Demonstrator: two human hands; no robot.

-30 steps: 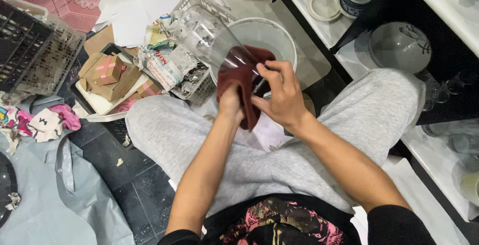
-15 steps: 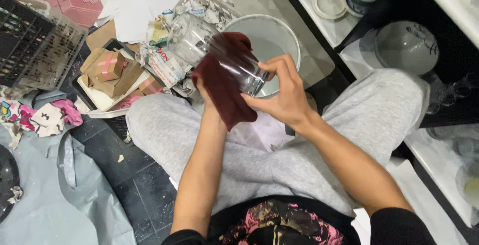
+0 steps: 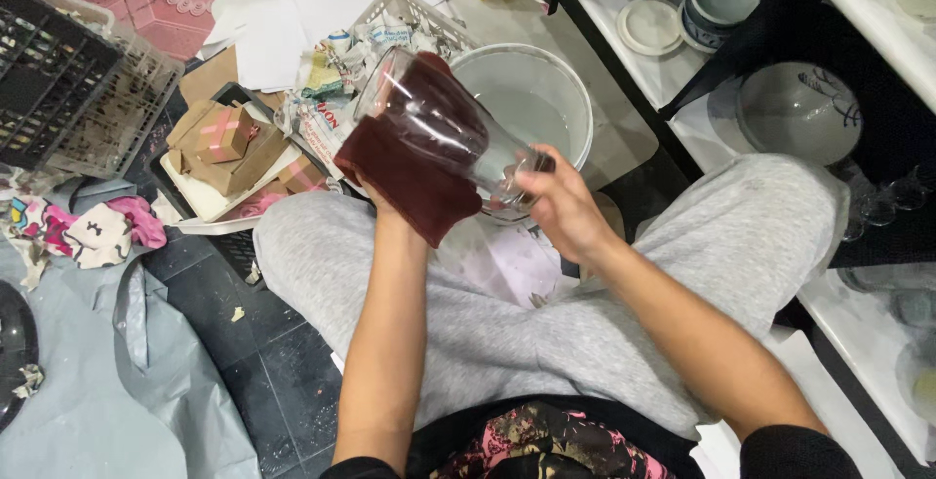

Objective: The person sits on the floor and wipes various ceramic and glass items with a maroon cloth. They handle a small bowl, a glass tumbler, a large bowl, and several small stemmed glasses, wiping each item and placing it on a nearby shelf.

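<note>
In the head view, the one view there is, a tall clear drinking glass is held tilted above the person's lap, its mouth pointing up and away toward the upper left, its thick base toward the body. The right hand is closed around that base, fingers wrapped on it, which steadies the glass and lets it be turned. The left hand is almost wholly hidden under a dark red-brown cloth; it seems to cup the glass's side through the cloth, but how far it is closed I cannot tell. The cloth lies against the glass wall and shows through it, as for wiping.

Just beyond the glass stands one round white plastic bucket, near enough to reach from the seated position. To the left sit one white mesh basket stuffed with crumpled newspaper, one black plastic crate, and a white tray holding at least two taped brown cardboard boxes. On the white shelf to the right I count one grey domed lid, one small white round dish, and one stack of blue-grey bowls.
</note>
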